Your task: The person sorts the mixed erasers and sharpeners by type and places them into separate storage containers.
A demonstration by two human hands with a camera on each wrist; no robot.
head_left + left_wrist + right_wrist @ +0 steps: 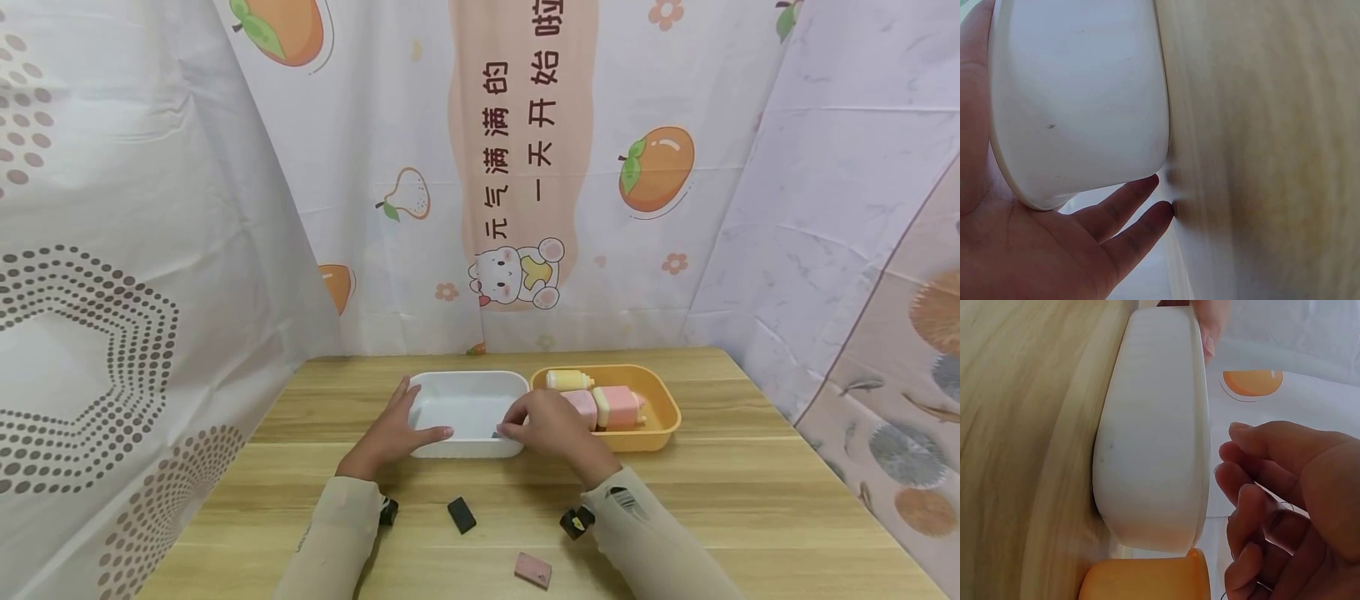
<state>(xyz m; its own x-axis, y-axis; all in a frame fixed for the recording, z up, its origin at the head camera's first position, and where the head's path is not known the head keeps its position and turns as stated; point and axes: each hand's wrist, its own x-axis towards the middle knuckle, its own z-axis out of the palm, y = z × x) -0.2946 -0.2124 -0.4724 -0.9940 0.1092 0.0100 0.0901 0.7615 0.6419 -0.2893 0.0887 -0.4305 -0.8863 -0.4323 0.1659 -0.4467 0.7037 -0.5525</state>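
Note:
My left hand point(388, 435) holds the left end of a white plastic tray point(468, 447), thumb along the near rim and fingers round the end. In the left wrist view, two fingers reach below the tray's end wall point(1079, 106) toward the tabletop. Over the tray's near right corner is my right hand point(546, 421), fingers bent and thumb close to the index fingertip. A small dark piece point(496, 434) shows just beside those fingertips, partly hidden. The right wrist view shows nothing between the right hand's fingers point(1250, 456), above the rim.
Right of the white tray sits a yellow tray point(660, 437) holding a small yellow bottle point(567, 380) and pink bottle-shaped pieces point(618, 407). On the wooden table point(420, 550) lie a black rectangular block point(461, 515) and a pink one point(533, 570), between the forearms. Patterned curtains stand behind.

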